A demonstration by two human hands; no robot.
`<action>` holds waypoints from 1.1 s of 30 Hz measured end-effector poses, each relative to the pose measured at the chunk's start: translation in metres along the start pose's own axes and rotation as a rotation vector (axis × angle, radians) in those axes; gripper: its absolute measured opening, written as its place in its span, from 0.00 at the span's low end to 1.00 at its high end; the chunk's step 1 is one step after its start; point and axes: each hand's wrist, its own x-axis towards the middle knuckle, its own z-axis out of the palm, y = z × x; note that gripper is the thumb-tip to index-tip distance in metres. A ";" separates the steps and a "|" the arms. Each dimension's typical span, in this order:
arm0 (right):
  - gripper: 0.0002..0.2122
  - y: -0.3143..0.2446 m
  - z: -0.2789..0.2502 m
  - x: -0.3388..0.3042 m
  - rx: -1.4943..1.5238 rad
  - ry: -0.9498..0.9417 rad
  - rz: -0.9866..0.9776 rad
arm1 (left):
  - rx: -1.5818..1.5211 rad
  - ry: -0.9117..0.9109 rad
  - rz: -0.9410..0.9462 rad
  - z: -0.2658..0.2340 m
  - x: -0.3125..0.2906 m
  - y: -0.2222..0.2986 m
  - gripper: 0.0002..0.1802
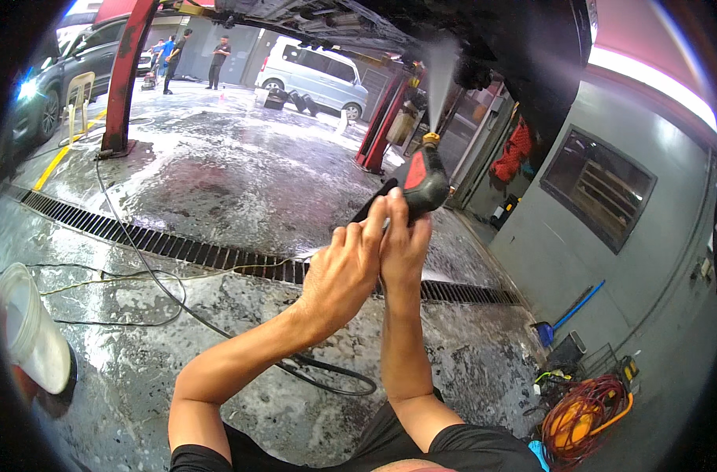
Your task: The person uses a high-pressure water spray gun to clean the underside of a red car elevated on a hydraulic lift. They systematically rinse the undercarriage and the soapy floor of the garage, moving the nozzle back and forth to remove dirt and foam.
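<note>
With both arms raised in front of me, I hold a black and red pressure-washer spray gun (421,177), its yellow nozzle (431,138) pointing up. A white jet of water (443,82) shoots from it against the underside of a raised vehicle (351,23). My right hand (406,245) is closed round the gun's grip. Pressed alongside it, my left hand (339,271) also grips the gun, its fingers bent over the rear part. My palms hide most of the handle and the trigger. Below my forearms a black hose (327,368) curves over the wet floor.
Red lift posts (126,79) stand left and ahead. A drain grate (193,248) crosses the foamy floor. At left is a translucent bucket (32,334); at lower right, a coiled red cable (583,425) and blue-handled dustpan (546,333). Several people and a white van (315,75) are farther back.
</note>
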 end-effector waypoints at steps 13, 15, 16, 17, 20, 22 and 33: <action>0.09 0.017 -0.095 0.045 0.237 0.290 0.109 | -0.202 -0.294 0.128 0.035 -0.018 0.001 0.31; 0.09 0.015 -0.094 0.041 0.237 0.233 0.121 | -0.205 -0.330 0.143 0.035 -0.020 -0.002 0.29; 0.09 0.012 -0.095 0.039 0.224 0.222 0.118 | -0.205 -0.331 0.162 0.035 -0.020 -0.004 0.29; 0.09 0.006 -0.096 0.038 0.210 0.212 0.108 | -0.207 -0.328 0.186 0.034 -0.018 -0.005 0.28; 0.11 -0.001 -0.101 0.033 0.076 0.348 0.001 | -0.170 -0.330 0.175 0.025 -0.015 -0.012 0.27; 0.10 -0.018 -0.111 0.031 0.064 0.442 0.061 | -0.183 -0.311 0.167 0.020 -0.014 -0.018 0.26; 0.12 -0.099 -0.031 -0.021 0.097 0.126 -0.042 | -0.311 -0.400 0.186 -0.017 -0.001 -0.028 0.33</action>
